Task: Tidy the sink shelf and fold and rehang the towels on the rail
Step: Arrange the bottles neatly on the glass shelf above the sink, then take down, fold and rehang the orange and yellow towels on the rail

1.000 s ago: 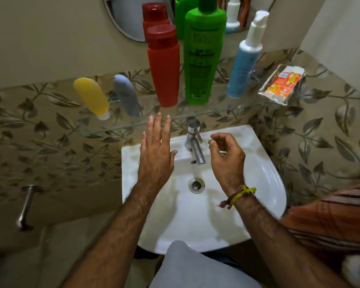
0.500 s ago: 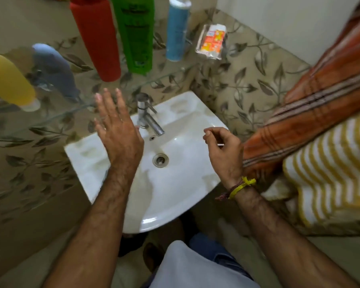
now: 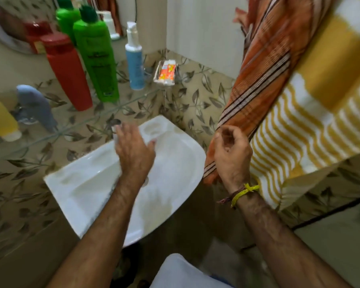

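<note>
Orange striped towel (image 3: 264, 80) just behind curled empty right hand (image 3: 231, 159) grip, left hand (image 3: 133, 150) flat over sink (image 3: 175, 183)

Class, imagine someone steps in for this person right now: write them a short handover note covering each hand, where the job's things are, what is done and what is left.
Left hand: open, over the sink, holding nothing.
Right hand: fingers curled at the lower edge of the orange striped towel; whether it has a grip is unclear.
Yellow-and-white towel hangs beside the orange one, unfolded.
Shelf: red bottle, green bottle and blue pump bottle stand upright; yellow bottle and grey bottle lie on their sides; a sachet pack sits at the far end.
Left: fold and rehang both towels.
</note>
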